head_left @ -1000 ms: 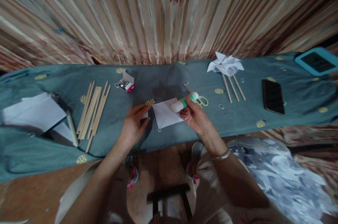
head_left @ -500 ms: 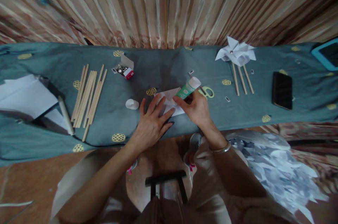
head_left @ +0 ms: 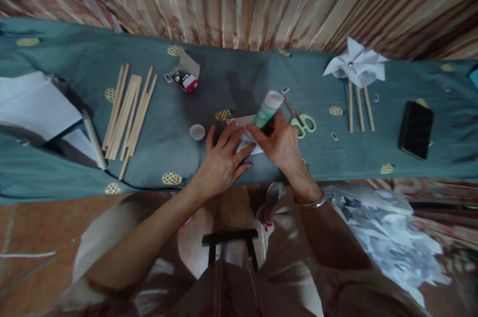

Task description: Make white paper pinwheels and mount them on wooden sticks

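My left hand (head_left: pixel 224 160) lies with fingers spread on a small folded piece of white paper (head_left: pixel 242 144), pressing it to the cloth. In my right hand (head_left: pixel 280 143) is a green and white glue stick (head_left: pixel 268 109), tilted, its lower end down at the paper. The tip of the glue stick is hidden by my fingers. The white glue stick cap (head_left: pixel 197 132) sits left of my left hand. Beside my right hand lie scissors (head_left: pixel 302 123) with light green handles.
Wooden sticks (head_left: pixel 129 113) and white paper sheets (head_left: pixel 37 103) lie to the left. An opened red box of metal pins (head_left: pixel 185 79) stands behind. Paper pinwheels (head_left: pixel 356 63) on sticks and a black phone (head_left: pixel 416 130) are on the right. A bag of white paper pieces (head_left: pixel 388 237) is below the table.
The view has shifted a little, so the table items sit differently in the picture. My left hand stays on the paper, and the glue stick remains in my right hand at the paper.
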Tool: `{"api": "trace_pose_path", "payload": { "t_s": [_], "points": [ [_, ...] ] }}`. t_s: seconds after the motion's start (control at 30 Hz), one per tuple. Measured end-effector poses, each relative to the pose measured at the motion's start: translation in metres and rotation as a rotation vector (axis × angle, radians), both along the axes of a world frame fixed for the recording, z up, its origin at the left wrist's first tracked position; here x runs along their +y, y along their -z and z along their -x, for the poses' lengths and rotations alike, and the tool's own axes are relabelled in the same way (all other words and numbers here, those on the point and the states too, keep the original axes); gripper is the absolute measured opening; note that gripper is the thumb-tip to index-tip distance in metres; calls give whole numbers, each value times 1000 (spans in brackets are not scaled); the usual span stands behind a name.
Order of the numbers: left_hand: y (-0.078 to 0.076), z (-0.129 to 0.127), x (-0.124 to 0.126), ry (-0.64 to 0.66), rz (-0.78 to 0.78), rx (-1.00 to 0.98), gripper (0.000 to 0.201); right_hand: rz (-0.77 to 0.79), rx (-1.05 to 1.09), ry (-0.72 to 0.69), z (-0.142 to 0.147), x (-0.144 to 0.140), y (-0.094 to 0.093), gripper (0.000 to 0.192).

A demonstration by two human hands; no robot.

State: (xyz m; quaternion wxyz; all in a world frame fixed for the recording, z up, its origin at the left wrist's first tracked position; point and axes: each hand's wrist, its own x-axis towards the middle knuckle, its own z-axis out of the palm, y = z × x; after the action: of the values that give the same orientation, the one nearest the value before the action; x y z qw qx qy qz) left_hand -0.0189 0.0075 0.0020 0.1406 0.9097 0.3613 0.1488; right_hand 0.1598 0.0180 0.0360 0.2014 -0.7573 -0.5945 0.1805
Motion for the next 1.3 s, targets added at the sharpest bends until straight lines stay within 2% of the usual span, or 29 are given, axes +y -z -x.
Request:
{"api": "trace_pose_path", "payload": {
  "t_s": [0.4,0.67,1.13,1.3],
  "points": [
    [0,-1,0,-9,14,-16,43,-42,32,-51,0,0,3,38],
    [-1,-1,-1,-11,-42,70,46,-120,102,-83,0,1,13,38],
    [-3,-1,-1,-16,-45,107,46,-185,50,-127,4,-4,13,47],
    [-4,-1,-2,-27,-30,90,44,-207,65,-146,2,-8,15,45]
  ]
}}
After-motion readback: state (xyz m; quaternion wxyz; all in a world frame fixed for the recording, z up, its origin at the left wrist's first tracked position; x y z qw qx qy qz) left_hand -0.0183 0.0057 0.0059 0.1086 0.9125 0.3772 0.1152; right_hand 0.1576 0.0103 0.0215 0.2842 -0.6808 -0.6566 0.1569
